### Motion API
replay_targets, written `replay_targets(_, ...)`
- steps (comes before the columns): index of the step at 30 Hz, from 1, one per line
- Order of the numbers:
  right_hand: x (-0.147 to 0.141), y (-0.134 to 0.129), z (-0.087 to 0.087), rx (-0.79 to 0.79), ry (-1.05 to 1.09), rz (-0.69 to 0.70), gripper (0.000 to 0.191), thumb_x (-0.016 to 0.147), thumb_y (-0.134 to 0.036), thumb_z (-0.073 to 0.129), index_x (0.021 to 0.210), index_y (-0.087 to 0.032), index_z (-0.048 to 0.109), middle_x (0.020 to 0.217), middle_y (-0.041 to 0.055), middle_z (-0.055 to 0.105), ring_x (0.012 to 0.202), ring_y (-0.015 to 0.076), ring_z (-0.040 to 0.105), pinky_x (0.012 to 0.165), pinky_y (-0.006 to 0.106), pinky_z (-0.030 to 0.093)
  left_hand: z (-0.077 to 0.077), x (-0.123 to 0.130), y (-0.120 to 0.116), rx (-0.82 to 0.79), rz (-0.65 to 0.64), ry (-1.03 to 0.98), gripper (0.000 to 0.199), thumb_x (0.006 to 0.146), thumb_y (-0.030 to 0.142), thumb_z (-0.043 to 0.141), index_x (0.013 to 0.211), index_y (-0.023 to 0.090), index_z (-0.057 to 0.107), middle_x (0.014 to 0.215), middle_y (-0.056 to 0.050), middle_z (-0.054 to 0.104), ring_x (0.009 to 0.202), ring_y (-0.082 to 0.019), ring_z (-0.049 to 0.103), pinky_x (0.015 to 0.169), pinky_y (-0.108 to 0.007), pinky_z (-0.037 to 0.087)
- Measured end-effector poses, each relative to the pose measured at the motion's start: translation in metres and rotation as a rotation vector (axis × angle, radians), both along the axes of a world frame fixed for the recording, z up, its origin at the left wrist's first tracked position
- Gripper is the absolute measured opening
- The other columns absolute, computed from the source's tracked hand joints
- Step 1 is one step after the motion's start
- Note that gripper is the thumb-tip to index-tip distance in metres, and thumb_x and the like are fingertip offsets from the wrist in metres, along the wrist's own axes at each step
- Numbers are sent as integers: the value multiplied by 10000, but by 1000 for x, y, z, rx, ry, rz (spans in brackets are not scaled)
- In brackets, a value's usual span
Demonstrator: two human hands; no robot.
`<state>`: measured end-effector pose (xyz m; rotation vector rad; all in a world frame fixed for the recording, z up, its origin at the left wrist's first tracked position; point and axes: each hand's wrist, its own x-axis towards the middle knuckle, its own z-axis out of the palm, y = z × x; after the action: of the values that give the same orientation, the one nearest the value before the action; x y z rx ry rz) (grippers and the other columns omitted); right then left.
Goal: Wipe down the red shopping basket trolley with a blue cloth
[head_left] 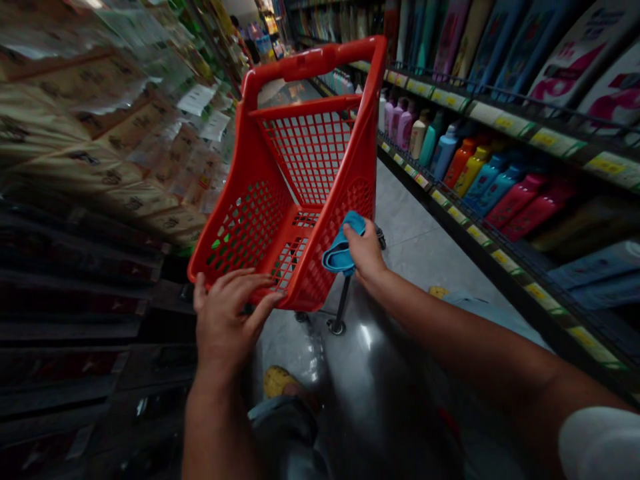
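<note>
A red plastic shopping cart with lattice walls stands in front of me, its basket holding nothing that I can see. At its near end, my left hand rests over the low rim, fingers curled across the edge and thumb to the right. A folded blue cloth is pinched in my right hand, thumb on top and the other fingers mostly hidden. The cloth is at the outer right side of the cart; whether it presses on the plastic I cannot tell.
On the right, shelves carry rows of colourful bottles. Packaged goods fill a blurred display along the left. Grey shiny floor runs between them. A yellow shoe shows below the cart, whose caster wheels touch the floor.
</note>
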<state>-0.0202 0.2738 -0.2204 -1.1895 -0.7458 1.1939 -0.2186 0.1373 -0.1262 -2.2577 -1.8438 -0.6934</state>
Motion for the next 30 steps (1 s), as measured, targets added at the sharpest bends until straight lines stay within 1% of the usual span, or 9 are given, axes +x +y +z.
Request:
replay_targets(2, 7, 1, 13, 160, -72, 9, 402, 830, -388, 640, 1182, -222, 541, 1104, 63, 682, 981, 203, 656, 945, 402, 522, -1, -21, -2, -61, 12, -49, 239, 907, 492, 594, 989, 314, 732, 1145, -42, 755, 1184, -296, 634, 1230, -635, 101)
replay_targets(5, -3, -31, 4, 158, -127, 66, 368, 840, -370, 631, 1171, -238, 541, 1103, 63, 672, 1008, 217, 647, 982, 434, 511, -1, -37, -3, -154, -8, -91, 223, 895, 484, 605, 906, 313, 748, 1019, -35, 773, 1087, -274, 673, 1232, -608, 176)
replay_targets(8, -20, -78, -12, 13, -104, 121, 271, 863, -343, 587, 1121, -268, 551, 991, 50, 666, 927, 232, 658, 883, 437, 560, 1, -30, -1, -171, 12, -81, 237, 891, 482, 610, 814, 301, 744, 829, -13, 750, 893, -233, 685, 1204, -567, 253)
replay_targets(11, -19, -102, -5, 61, -125, 122, 302, 867, -362, 587, 1149, -270, 533, 1036, 61, 653, 956, 238, 654, 911, 451, 553, 0, -9, 0, -144, 40, -60, 249, 884, 494, 626, 798, 289, 739, 770, -4, 731, 844, -224, 664, 1112, -512, 347)
replay_targets(15, 1, -87, 11, 230, -195, 65, 403, 886, -407, 579, 1242, -249, 476, 1256, 98, 602, 1143, 236, 603, 1065, 467, 457, -8, 25, 1, -48, 86, 8, 236, 888, 479, 644, 816, 274, 738, 749, -10, 724, 819, -217, 637, 980, -445, 403)
replay_targets(19, 16, -62, -9, -56, -167, 8, 328, 882, -402, 552, 1157, -233, 501, 1068, 77, 652, 1004, 236, 636, 961, 453, 501, -13, 27, 4, 8, 51, 34, 281, 905, 489, 623, 1046, 269, 724, 981, -51, 757, 957, -237, 650, 993, -429, 425)
replay_targets(22, 23, -62, -13, -166, -153, 70, 302, 858, -400, 579, 1107, -239, 524, 953, 47, 655, 920, 234, 644, 894, 433, 526, -14, 1, 7, 58, 91, 60, 359, 926, 542, 562, 1155, 294, 684, 1212, -79, 715, 1177, -296, 599, 1159, -543, 293)
replay_targets(27, 25, -84, 6, 217, -196, 96, 398, 892, -420, 594, 1242, -260, 495, 1229, 78, 631, 1133, 227, 615, 1051, 452, 468, -16, -16, 13, 34, 130, 52, 367, 950, 555, 500, 1012, 263, 713, 982, -59, 730, 996, -254, 624, 1207, -541, 269)
replay_targets(30, 22, -82, -6, 4, -191, 33, 314, 907, -379, 555, 1179, -234, 493, 1150, 95, 646, 1098, 242, 622, 1035, 490, 473, -16, 5, 16, 59, 127, 65, 373, 946, 550, 512, 958, 239, 718, 890, -53, 710, 939, -246, 612, 1168, -515, 350)
